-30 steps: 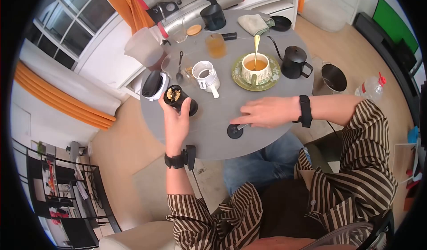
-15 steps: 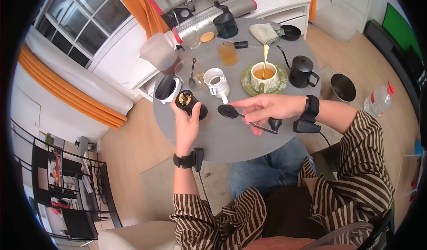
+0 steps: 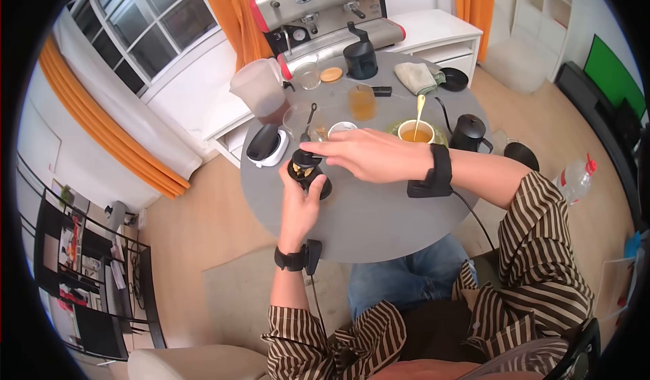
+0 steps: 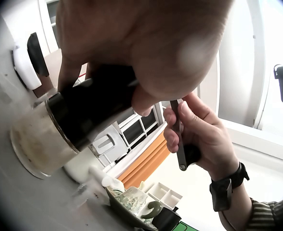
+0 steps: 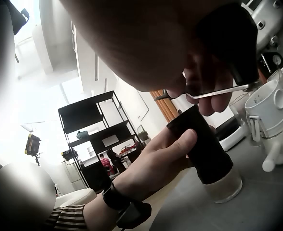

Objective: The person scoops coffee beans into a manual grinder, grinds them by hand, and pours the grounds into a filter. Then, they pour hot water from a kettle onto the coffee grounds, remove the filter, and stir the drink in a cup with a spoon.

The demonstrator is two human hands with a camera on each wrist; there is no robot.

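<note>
the right hand (image 3: 369, 154) has carried the crank handle (image 4: 180, 139) over from the table's near edge and now holds its black cap on top of the grinder (image 3: 308, 175). the left hand (image 3: 300, 200) grips the grinder upright on the grey table (image 3: 379, 217), just beside the white mug (image 5: 271, 108).

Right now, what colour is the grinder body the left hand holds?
Black, above a clear base; the grinder shows best in the right wrist view.
</note>
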